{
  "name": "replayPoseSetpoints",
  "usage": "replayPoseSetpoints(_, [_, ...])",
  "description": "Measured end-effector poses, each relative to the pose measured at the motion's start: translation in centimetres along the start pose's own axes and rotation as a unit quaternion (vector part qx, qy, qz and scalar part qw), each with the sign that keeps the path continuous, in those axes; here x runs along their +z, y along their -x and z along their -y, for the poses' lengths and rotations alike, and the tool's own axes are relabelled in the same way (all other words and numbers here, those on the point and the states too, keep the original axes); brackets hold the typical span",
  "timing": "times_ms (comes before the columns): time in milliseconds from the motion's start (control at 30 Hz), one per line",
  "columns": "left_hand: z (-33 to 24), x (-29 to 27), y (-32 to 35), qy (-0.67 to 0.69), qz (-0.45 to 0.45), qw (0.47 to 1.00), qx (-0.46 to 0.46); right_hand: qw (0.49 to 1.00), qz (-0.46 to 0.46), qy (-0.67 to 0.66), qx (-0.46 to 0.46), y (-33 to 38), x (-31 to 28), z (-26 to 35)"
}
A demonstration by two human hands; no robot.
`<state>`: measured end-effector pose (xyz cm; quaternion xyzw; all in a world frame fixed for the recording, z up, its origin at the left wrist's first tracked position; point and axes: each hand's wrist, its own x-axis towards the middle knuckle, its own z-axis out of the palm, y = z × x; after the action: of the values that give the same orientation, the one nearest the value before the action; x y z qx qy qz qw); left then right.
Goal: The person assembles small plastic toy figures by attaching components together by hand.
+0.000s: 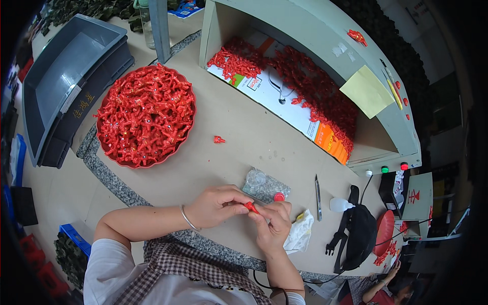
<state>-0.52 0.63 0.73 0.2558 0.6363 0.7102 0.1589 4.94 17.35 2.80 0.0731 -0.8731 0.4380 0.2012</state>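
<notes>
Both of my hands meet over the near part of the table, pinching one small red plastic figure [250, 207] between them. My left hand [216, 206], with a bangle at its wrist, closes thumb and fingers on the figure's left side. From the right, my right hand [273, 223] grips it with bent fingers. A clear plastic piece [264, 185] with a red cap [279, 196] beside it lies just beyond my hands. Next to my right hand is a crumpled white cloth [301, 231]. One loose red piece [219, 139] lies farther out on the table.
At left, a round red bowl [192, 127] is heaped with red figures, beside stacked grey bins [76, 61]. A pale open-fronted box [376, 147] at the back holds many more. Tweezers [318, 198], a white bottle [340, 205] and a black bag [358, 239] lie right.
</notes>
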Motion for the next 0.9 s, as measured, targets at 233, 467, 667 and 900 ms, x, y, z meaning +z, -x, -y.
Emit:
replayPoseSetpoints(233, [-0.20,0.05,-0.12,-0.042,-0.019,0.999,0.021,1.000,0.005,-0.027,0.015,-0.03,0.13,-0.12])
replayPoseSetpoints(467, [-0.50,0.01,0.17,-0.085,-0.019,0.994,0.066,0.999,0.009,-0.046,0.015,0.35,0.10,0.11])
replayPoseSetpoints(667, [-0.30,0.03,0.38,-0.060,-0.011,0.996,0.067,0.999,0.004,-0.045,0.009,0.40,0.09,0.26])
replayPoseSetpoints(900, [-0.35,-0.04,0.35,-0.045,0.002,0.997,0.055,0.999,-0.001,-0.048,0.004,0.31,0.18,0.06])
